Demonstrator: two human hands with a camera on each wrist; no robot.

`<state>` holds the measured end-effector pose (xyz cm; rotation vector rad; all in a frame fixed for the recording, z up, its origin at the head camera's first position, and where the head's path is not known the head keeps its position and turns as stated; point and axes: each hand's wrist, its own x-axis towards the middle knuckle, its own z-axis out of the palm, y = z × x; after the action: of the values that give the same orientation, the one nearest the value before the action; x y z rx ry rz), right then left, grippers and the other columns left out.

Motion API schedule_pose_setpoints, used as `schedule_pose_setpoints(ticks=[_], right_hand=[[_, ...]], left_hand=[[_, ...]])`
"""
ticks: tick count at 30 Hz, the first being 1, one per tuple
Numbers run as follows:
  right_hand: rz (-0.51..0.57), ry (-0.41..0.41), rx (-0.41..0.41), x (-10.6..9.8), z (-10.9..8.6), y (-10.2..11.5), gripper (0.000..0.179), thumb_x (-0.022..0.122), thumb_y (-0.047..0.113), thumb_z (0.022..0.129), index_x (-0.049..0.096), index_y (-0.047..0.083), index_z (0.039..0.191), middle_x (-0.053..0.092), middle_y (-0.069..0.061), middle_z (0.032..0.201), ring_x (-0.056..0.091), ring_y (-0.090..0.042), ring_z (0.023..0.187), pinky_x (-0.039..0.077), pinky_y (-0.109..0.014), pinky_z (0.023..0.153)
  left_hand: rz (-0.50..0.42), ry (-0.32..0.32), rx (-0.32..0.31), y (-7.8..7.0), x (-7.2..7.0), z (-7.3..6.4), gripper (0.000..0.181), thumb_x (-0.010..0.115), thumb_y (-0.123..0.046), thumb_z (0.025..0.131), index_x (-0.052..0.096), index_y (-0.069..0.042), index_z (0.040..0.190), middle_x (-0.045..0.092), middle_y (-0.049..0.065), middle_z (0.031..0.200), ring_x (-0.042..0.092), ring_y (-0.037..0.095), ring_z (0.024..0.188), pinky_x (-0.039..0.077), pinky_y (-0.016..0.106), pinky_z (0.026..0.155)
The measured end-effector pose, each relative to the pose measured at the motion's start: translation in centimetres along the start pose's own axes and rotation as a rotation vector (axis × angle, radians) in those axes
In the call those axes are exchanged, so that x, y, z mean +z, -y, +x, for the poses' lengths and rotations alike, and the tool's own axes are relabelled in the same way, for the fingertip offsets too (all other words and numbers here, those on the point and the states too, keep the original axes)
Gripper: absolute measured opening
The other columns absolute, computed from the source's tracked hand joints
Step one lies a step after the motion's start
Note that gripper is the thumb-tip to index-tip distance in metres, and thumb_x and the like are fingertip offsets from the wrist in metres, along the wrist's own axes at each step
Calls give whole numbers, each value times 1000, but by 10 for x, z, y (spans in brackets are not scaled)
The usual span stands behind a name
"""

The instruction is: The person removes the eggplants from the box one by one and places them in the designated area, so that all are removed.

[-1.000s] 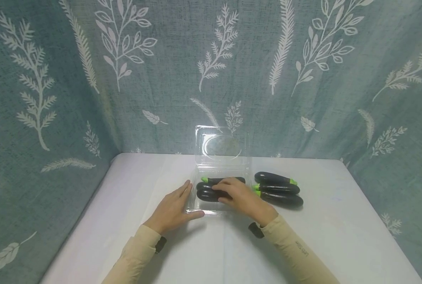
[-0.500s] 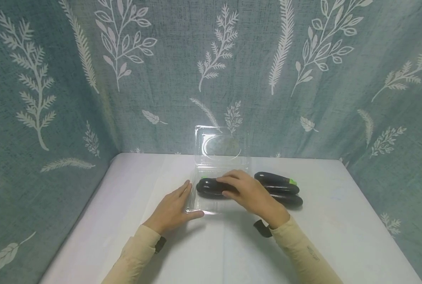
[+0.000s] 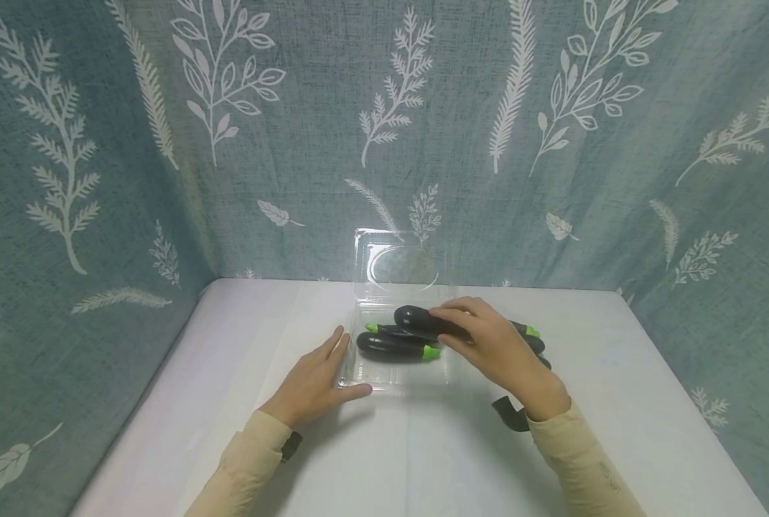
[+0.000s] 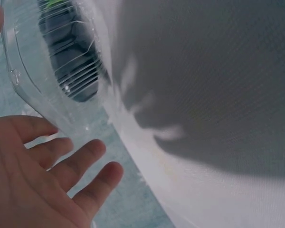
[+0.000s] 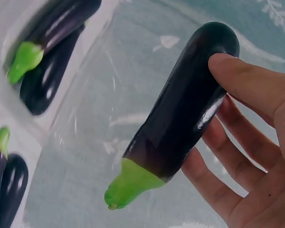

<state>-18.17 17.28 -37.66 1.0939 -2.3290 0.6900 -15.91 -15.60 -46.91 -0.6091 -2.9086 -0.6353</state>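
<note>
My right hand (image 3: 494,345) grips a dark, glossy eggplant (image 3: 416,322) between thumb and fingers, above the right part of a clear plastic clamshell container (image 3: 390,386). In the right wrist view, the green stem end of this held eggplant (image 5: 180,104) points down and left. Inside the container lie a front eggplant (image 3: 390,346), green end to the right, and a rear eggplant (image 3: 390,329), green end to the left. My left hand (image 3: 313,377) rests along the container's left side, fingers straight and thumb at the front corner. The left wrist view shows its fingertips (image 4: 113,172) near the clear wall.
Right of the container, several more eggplants (image 3: 534,345) lie together on the white table (image 3: 617,402), partly hidden behind my right hand. The container's clear lid (image 3: 403,266) stands raised at the back. A patterned blue-green curtain (image 3: 319,143) surrounds the table.
My right hand has lifted an eggplant out from among those in the container and carried it up and to the right. The left hand stays where it was.
</note>
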Motion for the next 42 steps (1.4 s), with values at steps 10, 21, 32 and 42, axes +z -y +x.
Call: schedule_pose_setpoints(ticks=[10,21,32,42], right_hand=[[-103,-18,62,-22,-35,-25,45,88,12,80,73,12,122,67,-5,116,64,-25,108,58,-45,86],[-168,-23,93,-49,-67,-42,47,87,9,79,72,10,123,66,-5,117,62,-25,109,53,-43,88],[-220,20,95,-41,-98,-50,49,89,10,75,73,11,121,67,-9,113,65,-29,105,58,-49,82],[-232,46,16,-15,-115,-60,49,90,12,70,74,11,116,67,-10,109,68,-32,96,60,-48,78]], left_hand=[[-8,19,38,-2,2,0,105,57,-74,89,31,2,157,24,12,166,35,31,147,35,47,117],[-14,13,34,-2,-2,-1,103,59,-71,90,32,4,156,25,13,165,34,33,147,34,48,117],[-16,22,29,0,-1,0,104,59,-72,89,33,3,156,25,13,165,35,34,146,34,49,117],[-4,27,30,-1,-2,1,104,60,-72,89,33,4,155,25,13,165,35,36,146,34,50,117]])
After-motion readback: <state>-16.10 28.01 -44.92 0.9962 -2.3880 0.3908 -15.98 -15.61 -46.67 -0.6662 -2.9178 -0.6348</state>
